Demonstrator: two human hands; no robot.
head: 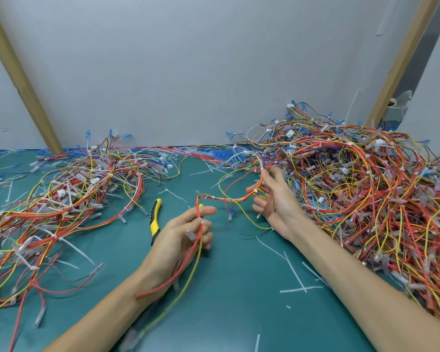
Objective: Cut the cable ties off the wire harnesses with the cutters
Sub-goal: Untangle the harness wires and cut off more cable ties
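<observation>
A wire harness [229, 199] of red, orange and yellow wires stretches between my two hands above the green mat. My left hand [186, 235] pinches its near end, and the wires trail down over my left wrist. My right hand [272, 196] grips the far end, which runs up into the big pile. Small white cable ties [213, 197] sit on the harness between the hands. The yellow-and-black cutters [155, 219] lie on the mat just left of my left hand, with neither hand on them.
A tall heap of harnesses [366, 189] fills the right side. A flatter spread of harnesses [61, 199] covers the left. Cut white tie pieces [296, 278] lie scattered on the green mat [226, 301]. A grey wall [188, 72] stands behind.
</observation>
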